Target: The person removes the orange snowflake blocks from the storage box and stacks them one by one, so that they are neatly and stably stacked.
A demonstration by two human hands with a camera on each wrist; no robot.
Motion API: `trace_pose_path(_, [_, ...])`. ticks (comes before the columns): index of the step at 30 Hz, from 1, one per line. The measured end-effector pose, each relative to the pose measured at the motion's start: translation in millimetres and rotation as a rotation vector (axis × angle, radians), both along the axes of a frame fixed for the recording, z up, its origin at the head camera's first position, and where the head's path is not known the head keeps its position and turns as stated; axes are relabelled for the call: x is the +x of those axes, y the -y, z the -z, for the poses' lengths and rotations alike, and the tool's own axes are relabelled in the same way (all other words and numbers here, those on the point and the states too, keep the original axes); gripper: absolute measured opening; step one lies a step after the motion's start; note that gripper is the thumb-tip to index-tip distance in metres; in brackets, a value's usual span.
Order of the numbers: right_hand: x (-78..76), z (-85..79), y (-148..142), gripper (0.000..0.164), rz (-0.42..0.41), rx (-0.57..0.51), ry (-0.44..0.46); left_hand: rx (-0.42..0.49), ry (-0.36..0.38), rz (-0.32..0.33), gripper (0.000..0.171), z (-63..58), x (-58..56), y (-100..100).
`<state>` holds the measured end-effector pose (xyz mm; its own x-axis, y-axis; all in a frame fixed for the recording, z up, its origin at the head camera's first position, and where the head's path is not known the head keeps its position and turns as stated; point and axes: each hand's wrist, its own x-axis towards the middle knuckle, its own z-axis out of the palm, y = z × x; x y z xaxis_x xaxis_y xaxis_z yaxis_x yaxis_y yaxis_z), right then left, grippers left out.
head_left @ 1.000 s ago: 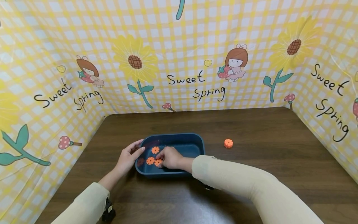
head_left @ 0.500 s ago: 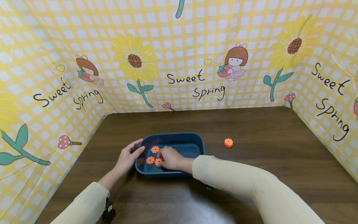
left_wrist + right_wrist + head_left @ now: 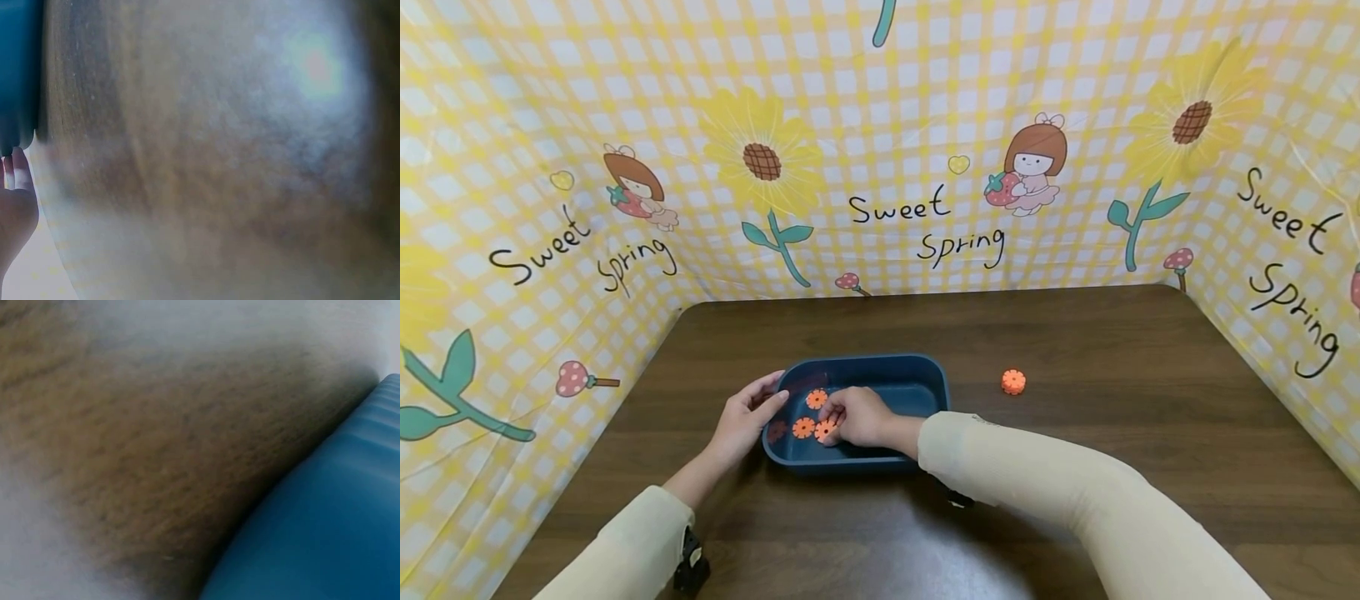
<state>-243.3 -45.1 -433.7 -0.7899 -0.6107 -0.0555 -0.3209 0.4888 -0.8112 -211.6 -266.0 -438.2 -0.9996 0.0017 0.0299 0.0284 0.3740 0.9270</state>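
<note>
A dark blue rectangular tub [image 3: 917,367] stands on the table, left of the middle. My left hand [image 3: 741,429] holds its left end, thumb at the rim and fingers around the outside; in the left wrist view this hand [image 3: 17,203] shows at the tub's corner [image 3: 19,69]. Reaching into the tub, my right hand [image 3: 861,418] pinches an orange notched plastic disc [image 3: 824,431] between thumb and finger. Two more such discs lie on the tub floor, a back disc [image 3: 816,399] and a left disc [image 3: 803,427]. Only the tub's outer wall [image 3: 312,525] shows in the right wrist view.
Right of the tub, a short stack of orange discs [image 3: 1012,382] sits on the brown wooden table [image 3: 1075,342]. A yellow checked cloth [image 3: 895,125] with printed flowers hangs along the back and both sides.
My right hand has risen slightly, and the pinched disc has shifted a little toward the tub's back. The left hand, the tub and the other discs stay in place.
</note>
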Motion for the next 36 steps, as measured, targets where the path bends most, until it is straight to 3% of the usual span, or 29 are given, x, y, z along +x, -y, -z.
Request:
trace_pose_path(8, [-1.5,-0.1,1,0.020,-0.017,0.032,-0.006,0.007,0.012,-0.004,0.049,0.3,0.0,0])
trace_pose_path(16, [0.8,-0.3,1,0.007,0.031,0.005,0.021,0.017,0.015,0.000,0.051,0.6,1.6,2])
trace_pose_path(23, [-0.3,-2.7,0,0.005,0.064,-0.043,0.102,0.005,0.022,-0.002,0.050,-1.1,0.2,0])
trace_pose_path(30, [-1.9,-4.6,-3,0.003,0.072,-0.146,0.251,-0.008,0.029,-0.018,0.048,-1.4,0.1,-1])
trace_pose_path(36, [-2.6,-9.2,-11,0.024,0.000,-0.211,0.319,-0.001,0.014,-0.022,0.048,-1.0,0.3,-2])
